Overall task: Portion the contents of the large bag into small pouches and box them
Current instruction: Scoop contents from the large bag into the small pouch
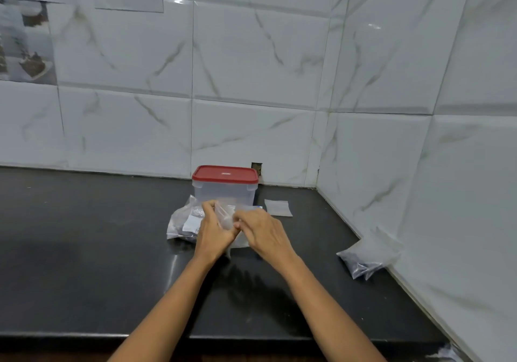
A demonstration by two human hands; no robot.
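Note:
The large clear bag [181,223], with dark contents and a white label, lies on the black counter [84,249] in front of a clear box [225,191] closed by a red lid. My left hand [214,231] and my right hand [261,231] meet just right of the bag, both pinching a small clear pouch [223,216] held upright between them. Whether the pouch holds anything is too blurred to tell. An empty flat pouch [277,208] lies to the right of the box. A filled pouch [368,259] leans against the right wall.
White marble-look tiled walls close the counter at the back and right, forming a corner. Printed sheets [33,26] hang on the wall at the upper left. The counter's front edge runs just below my forearms. A crumpled bit of plastic [444,354] sits at the bottom right.

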